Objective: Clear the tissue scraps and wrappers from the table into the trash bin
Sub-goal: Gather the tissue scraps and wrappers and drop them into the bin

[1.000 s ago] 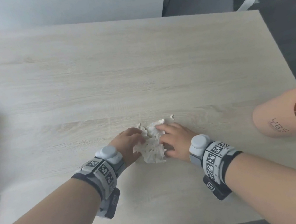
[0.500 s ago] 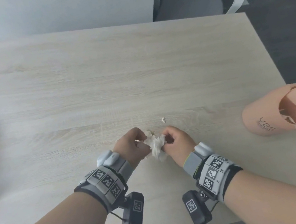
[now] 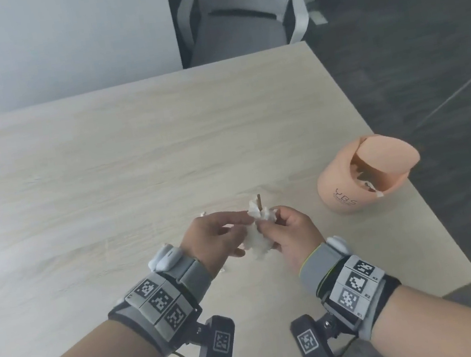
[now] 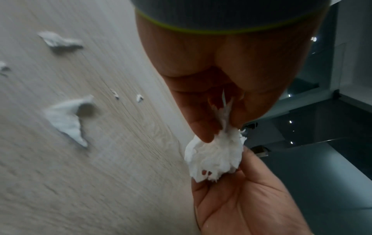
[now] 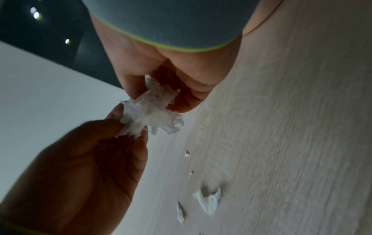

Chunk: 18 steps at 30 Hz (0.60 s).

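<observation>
While both hands hold the gathered tissue wad (image 3: 257, 235) above the desk (image 3: 104, 174), the step in hand is judged to be the carry to the trash bin (image 3: 363, 176). The left hand (image 3: 216, 240) pinches the wad's left side with curled fingers (image 5: 128, 127). The right hand (image 3: 292, 234) pinches the wad's upper part between thumb and fingers (image 4: 203, 127). A thin brown piece (image 3: 259, 202) stands up out of the wad; its nature cannot be told.

The bin stands upright near the right edge of the desk, to the right of the hands, its swing lid tilted open and white scraps visible inside. The next move calls for a rightward carry over the opening, then release.

Loose scraps remain on the desk: a larger one (image 4: 66, 117) and several small ones (image 4: 58, 41) beside the hands, requiring a further pick-up pass.

The desk surface between hands and bin shows no obstruction. The bin sits near the desk's right edge; a push against it risks sliding it off. A chair (image 3: 239, 14) stands beyond the far edge.
</observation>
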Tool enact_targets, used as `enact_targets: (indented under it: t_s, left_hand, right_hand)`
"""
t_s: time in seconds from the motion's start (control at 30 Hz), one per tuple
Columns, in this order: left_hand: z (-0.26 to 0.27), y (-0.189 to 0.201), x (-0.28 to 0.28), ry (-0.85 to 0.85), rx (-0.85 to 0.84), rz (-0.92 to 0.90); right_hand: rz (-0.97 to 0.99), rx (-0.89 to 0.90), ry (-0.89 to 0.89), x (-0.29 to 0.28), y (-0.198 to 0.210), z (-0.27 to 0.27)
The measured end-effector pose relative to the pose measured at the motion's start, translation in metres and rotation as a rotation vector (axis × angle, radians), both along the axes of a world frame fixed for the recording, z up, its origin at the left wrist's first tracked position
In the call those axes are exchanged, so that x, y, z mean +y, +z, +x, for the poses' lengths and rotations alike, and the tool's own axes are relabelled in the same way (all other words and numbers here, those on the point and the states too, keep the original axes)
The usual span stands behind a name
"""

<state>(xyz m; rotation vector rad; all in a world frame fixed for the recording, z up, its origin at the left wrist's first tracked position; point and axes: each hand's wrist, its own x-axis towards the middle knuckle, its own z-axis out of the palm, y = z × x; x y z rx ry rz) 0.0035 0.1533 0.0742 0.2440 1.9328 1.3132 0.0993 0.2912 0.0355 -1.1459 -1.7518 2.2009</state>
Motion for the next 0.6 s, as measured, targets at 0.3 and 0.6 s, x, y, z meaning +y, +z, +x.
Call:
enact_targets:
  t_s: [0.3,0.6]
  left_hand:
    - [0.019,0.024,0.075,-0.159,0.014,-0.012]
    - [0.046,0.03,0.151,-0.252,0.292,-0.043]
  right_hand:
    - [-0.146,0.067,-0.089,0.064,0.017,0.037]
    - [-0.015,0.065,-0.149,0.121,0.045,0.073]
